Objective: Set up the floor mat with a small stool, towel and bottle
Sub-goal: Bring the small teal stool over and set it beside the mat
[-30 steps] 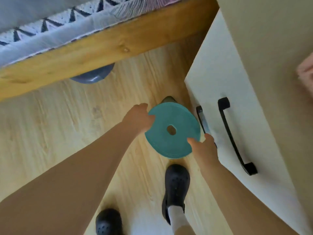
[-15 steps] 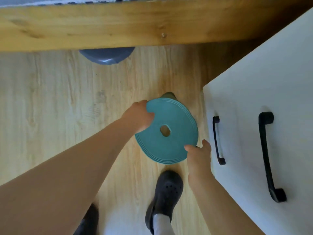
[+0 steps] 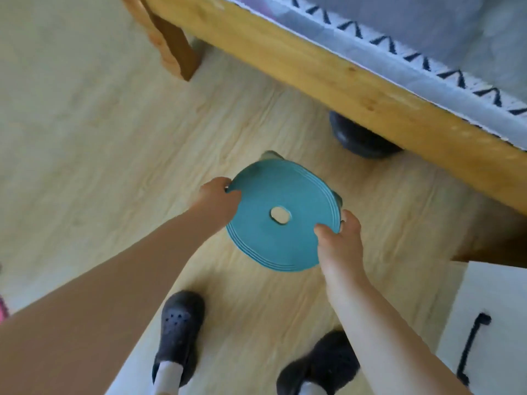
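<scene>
A small teal stool point(image 3: 256, 223) with a round ribbed seat and a hole in its middle hangs above the wooden floor, held between both hands. My left hand point(image 3: 218, 202) grips the seat's left rim. My right hand point(image 3: 339, 238) grips the right rim with the thumb on top. A grey leg of the stool point(image 3: 271, 155) peeks out at the far edge. No mat, towel or bottle is in view.
A wooden bed frame point(image 3: 328, 72) with a patterned cover runs across the upper right, its leg point(image 3: 171, 44) at top centre. A dark round object point(image 3: 359, 141) lies under the bed. A white cabinet point(image 3: 490, 323) with a black handle stands at lower right. My two dark shoes point(image 3: 179, 332) are below.
The view has swung left: the cabinet slid to the lower right and the bed now runs diagonally. The stool has moved away from the cabinet, with both hands still on its rim.
</scene>
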